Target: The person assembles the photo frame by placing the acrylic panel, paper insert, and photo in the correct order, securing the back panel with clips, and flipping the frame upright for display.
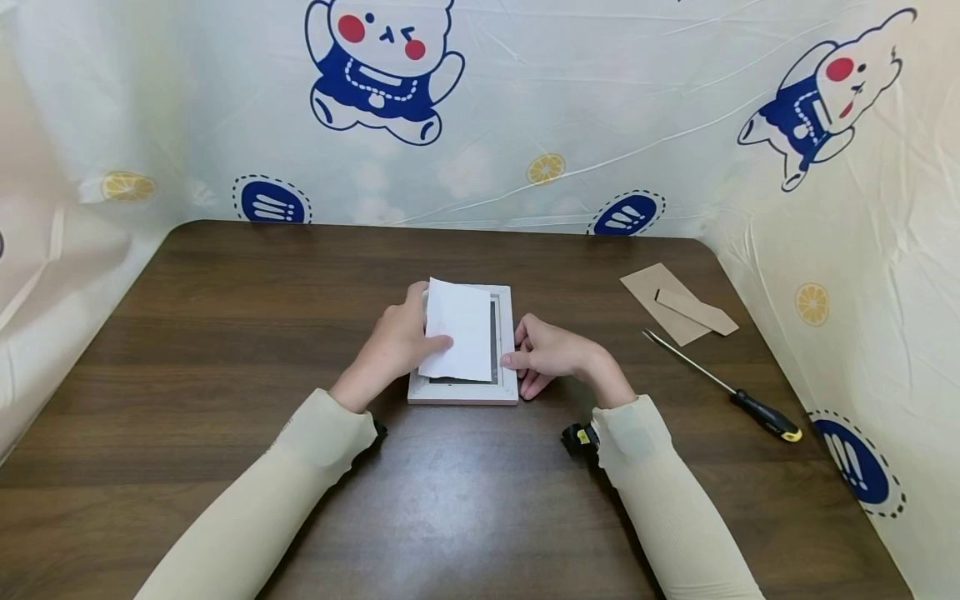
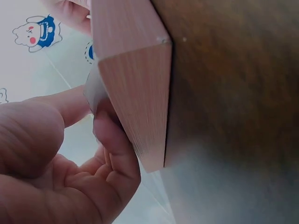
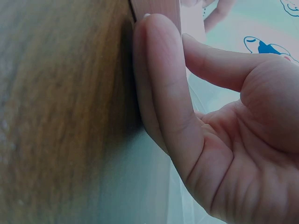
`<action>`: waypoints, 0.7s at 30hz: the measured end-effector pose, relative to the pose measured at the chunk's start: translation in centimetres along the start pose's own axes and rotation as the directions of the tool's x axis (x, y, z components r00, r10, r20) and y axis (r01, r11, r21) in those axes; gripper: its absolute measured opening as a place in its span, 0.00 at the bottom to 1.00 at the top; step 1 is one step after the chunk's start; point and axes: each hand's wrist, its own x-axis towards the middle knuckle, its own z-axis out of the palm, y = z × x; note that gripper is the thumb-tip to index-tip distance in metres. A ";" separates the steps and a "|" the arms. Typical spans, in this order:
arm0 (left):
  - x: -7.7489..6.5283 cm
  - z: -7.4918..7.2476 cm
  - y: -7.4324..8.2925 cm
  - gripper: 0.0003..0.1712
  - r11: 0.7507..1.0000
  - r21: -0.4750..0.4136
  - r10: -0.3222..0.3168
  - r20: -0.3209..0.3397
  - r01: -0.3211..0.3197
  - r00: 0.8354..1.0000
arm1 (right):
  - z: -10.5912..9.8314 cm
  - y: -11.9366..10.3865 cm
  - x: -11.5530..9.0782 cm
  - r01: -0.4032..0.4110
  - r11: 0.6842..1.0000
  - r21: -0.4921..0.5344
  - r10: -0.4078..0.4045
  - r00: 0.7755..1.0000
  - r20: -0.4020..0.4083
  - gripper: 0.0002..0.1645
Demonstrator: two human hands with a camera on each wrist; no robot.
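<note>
A white picture frame (image 1: 507,333) lies on the table in front of me, with a dark inner opening showing along its right and lower sides. Over it sits a white sheet of paper (image 1: 465,325), slightly turned and covering most of the opening. My left hand (image 1: 393,337) pinches the sheet by its left side, thumb on top; in the left wrist view the paper's edge (image 2: 95,91) shows between thumb and finger beside the frame's wooden side (image 2: 135,93). At the frame's right side, my right hand (image 1: 557,348) grips the border, thumb on top and fingers against the outer side.
To the right lies a brown backing board (image 1: 648,283) with a narrow brown stand piece (image 1: 697,312) across it. Nearer me is a screwdriver (image 1: 761,412) with a black and yellow handle. A patterned curtain (image 1: 495,108) rises behind the brown table (image 1: 285,333).
</note>
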 end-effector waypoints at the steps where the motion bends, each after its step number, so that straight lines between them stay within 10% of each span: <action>1: 0.0 0.0 0.0 0.55 1.000 0.009 0.001 0.000 -0.001 1.000 | 0.0 0.0 0.0 -0.001 1.000 0.000 0.001 1.000 0.000 0.24; 21: -0.7 0.5 0.3 0.40 0.960 0.262 0.080 0.076 -0.097 0.994 | -0.1 0.1 0.1 0.001 1.000 0.005 -0.001 1.000 0.002 0.24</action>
